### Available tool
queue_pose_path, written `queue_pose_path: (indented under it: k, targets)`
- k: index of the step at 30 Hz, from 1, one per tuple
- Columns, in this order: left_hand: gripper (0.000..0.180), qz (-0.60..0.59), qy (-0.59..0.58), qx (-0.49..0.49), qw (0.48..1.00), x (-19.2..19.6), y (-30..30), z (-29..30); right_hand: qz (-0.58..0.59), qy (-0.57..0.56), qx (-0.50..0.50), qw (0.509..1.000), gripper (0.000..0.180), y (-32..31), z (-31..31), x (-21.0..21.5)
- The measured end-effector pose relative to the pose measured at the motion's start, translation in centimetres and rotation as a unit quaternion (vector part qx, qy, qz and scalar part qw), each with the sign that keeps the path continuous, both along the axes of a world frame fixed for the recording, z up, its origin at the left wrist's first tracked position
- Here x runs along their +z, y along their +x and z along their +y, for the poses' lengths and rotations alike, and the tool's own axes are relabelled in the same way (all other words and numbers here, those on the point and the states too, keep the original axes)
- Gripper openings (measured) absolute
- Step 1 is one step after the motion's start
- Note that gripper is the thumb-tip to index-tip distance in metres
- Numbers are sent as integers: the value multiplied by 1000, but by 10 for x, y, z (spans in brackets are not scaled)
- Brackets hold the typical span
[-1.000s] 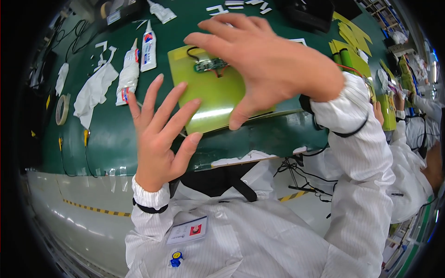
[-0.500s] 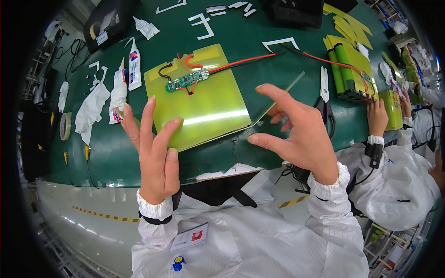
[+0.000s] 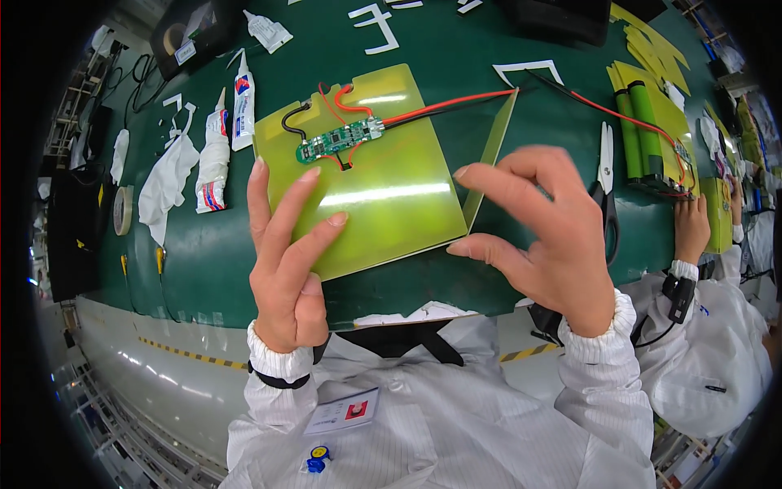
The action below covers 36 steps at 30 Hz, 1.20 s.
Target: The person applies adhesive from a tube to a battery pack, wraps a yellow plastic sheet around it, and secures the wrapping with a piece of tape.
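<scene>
A flat battery pack (image 3: 391,220), covered in yellow-green sheet, lies on the green table before me. On top sits a green circuit board (image 3: 340,140) with short red and black wires. A thick red wire (image 3: 456,104) and a black one run off to the right. My left hand (image 3: 287,281) has its fingers spread, fingertips on the pack's left part. Along the right edge a narrow yellow-green strip (image 3: 494,143) stands tilted up. My right hand (image 3: 550,236) is beside that edge, index finger and thumb apart, the thumb tip by the near corner. Its other fingers are curled and slightly blurred.
Scissors (image 3: 604,167) lie right of my hand. Left are two glue tubes (image 3: 243,106), a crumpled white cloth (image 3: 167,191) and a tape roll (image 3: 122,210). White cut pieces (image 3: 376,28) lie at the back. At right, a co-worker's hand (image 3: 692,228) is by another battery pack (image 3: 652,134).
The view has shifted, so the table things appear further right. More of the strip's face shows now. My right index finger has come in closer to the pack's right edge; my left fingers stay spread.
</scene>
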State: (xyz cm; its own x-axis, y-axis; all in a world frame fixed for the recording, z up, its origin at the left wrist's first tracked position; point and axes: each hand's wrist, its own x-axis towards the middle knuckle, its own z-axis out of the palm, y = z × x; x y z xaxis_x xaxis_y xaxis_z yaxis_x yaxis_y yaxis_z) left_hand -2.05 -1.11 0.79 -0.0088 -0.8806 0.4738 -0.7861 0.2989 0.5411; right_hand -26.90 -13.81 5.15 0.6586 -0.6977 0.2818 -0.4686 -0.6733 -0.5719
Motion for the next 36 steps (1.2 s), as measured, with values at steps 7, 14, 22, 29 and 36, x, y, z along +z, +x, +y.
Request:
queue_pose_path:
  k: [7, 14, 22, 29, 36]
  targets:
    - [44, 8, -27, 24, 999, -3, -2, -2, 23, -94, 88, 991, 47, 2, 1, -9]
    - [42, 81, -32, 56, 995, -9, -7, -5, 9, -104, 92, 990, 44, 8, 10, -15]
    - [34, 126, -29, 117, 985, -7, -21, -3, -8, -137, 105, 985, 42, 11, 9, -15]
    - [35, 183, -27, 125, 975, -7, -26, -4, -51, -154, 58, 985, 36, 19, 15, -20]
    - [37, 235, 44, 109, 965, 5, -23, -6, -40, -124, 49, 990, 33, 21, 15, -10]
